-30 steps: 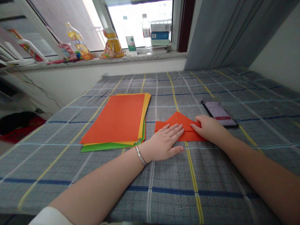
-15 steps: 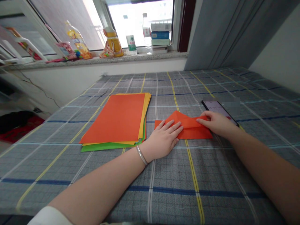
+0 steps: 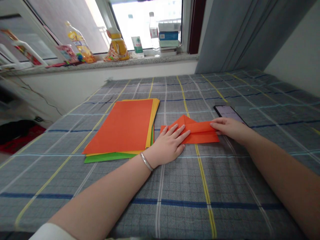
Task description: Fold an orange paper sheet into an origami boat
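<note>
A folded orange sheet of paper (image 3: 200, 130) lies on the checked cloth, with a pointed flap rising at its far side and a strip along the near edge. My left hand (image 3: 170, 145), a silver bangle on its wrist, rests flat on the paper's left part with fingers spread. At the paper's right end, my right hand (image 3: 228, 128) pinches the edge between thumb and fingers. Left of the paper is a stack of coloured sheets (image 3: 120, 126), orange on top, with yellow and green edges showing beneath.
Just beyond my right hand lies a phone (image 3: 228, 111), its screen lit and partly covered by the hand. On the windowsill (image 3: 150, 60) at the back stand bottles, a white-and-green tube (image 3: 137, 47) and stacked boxes (image 3: 169, 35). A grey curtain (image 3: 232, 33) hangs at the right.
The paper's right part now lies flatter and straighter, its raised fold pressed down. My left hand and the paper appear slightly further left in view, which has itself shifted a little.
</note>
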### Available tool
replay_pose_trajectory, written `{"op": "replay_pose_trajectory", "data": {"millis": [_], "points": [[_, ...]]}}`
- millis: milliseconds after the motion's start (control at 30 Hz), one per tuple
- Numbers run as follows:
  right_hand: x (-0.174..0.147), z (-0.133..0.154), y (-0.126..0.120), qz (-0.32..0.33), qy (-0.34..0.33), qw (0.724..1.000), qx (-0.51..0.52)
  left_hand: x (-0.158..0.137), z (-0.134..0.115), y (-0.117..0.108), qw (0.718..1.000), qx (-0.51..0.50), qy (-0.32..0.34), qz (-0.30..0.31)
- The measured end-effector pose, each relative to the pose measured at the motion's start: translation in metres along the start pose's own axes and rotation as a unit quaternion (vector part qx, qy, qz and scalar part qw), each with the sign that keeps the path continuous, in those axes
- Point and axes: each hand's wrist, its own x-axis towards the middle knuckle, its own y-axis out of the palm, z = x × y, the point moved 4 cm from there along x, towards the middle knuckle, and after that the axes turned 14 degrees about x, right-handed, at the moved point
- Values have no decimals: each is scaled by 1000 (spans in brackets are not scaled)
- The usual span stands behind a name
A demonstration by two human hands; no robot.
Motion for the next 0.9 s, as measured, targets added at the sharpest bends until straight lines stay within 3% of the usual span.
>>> {"op": "replay_pose_trajectory", "data": {"millis": [100,200,633,733,833,900], "points": [[0,-10,1,41,80,991,97,0,0,1,1000,-5,-3,14],[3,-14,0,20,129,988,79,1,-1,1,1000,-5,-4,21],[-1,-6,2,-30,198,980,-9,1,-3,0,1000,-15,-15,17],[-5,6,-2,-82,133,986,-60,2,-3,0,1000,-10,-12,20],[-15,40,2,-147,-67,969,-185,2,-2,1,1000,-5,-14,22],[-25,61,21,-90,-196,946,-241,2,-2,1,1000,-3,-17,26]]}}
